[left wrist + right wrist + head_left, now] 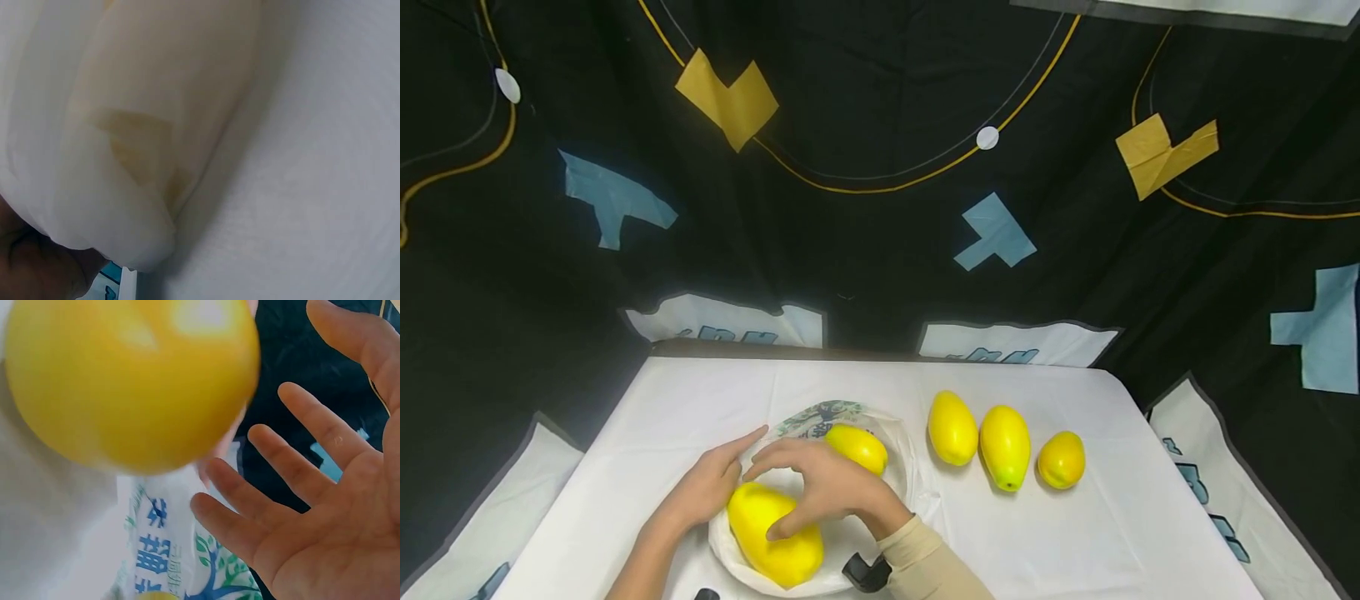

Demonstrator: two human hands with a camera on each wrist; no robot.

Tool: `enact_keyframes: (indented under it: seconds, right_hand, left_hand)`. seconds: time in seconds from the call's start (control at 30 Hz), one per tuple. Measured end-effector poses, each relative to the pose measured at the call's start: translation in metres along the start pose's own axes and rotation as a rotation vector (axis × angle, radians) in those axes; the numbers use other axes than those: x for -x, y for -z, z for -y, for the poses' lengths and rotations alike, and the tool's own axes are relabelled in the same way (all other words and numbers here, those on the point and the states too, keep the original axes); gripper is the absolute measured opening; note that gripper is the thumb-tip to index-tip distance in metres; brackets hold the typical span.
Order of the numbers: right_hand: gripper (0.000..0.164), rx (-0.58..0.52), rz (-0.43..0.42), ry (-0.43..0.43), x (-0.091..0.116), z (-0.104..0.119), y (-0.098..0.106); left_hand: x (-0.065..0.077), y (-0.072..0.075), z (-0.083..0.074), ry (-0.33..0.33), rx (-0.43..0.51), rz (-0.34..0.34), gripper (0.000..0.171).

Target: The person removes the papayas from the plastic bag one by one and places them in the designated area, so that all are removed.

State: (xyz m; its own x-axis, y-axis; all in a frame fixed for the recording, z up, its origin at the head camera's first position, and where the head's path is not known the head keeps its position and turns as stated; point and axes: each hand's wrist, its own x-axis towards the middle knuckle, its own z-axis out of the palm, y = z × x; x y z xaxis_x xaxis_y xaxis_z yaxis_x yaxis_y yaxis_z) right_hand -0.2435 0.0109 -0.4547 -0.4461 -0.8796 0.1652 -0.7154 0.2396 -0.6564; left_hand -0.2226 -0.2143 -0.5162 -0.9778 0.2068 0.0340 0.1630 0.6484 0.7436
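A white plastic bag (910, 467) lies spread wide on the table, its printed side at the back. Inside its front left part sits a large yellow papaya (775, 550); a smaller papaya (862, 448) lies farther back, partly hidden by the right hand. My left hand (706, 490) holds the bag's left rim, index finger stretched along it; in the left wrist view, the bag wall (125, 206) covers most of that hand. Above the large papaya my right hand (831, 482) hovers with fingers spread. The right wrist view shows its bare palm (331, 537) beside the fruit (131, 387).
Right of the bag, three more yellow papayas (1005, 447) rest in a row on the white-covered table (1045, 542). A black curtain (865, 267) with taped blue and gold shapes hangs behind. A black wrist camera (867, 573) shows below the right wrist.
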Motion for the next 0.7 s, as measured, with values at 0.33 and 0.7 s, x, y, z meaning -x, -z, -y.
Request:
enact_keyframes:
  seconds: [0.33,0.7]
  right_hand:
    - [0.06,0.119,0.115,-0.028,0.0,0.002,-0.017]
    - [0.061,0.138,0.154,-0.094,0.004,0.006,-0.021]
  left_hand:
    - [0.001,-0.001,0.001,0.024,0.002,0.004,0.054]
    - [-0.002,0.001,0.001,0.02,-0.014,0.006,0.055]
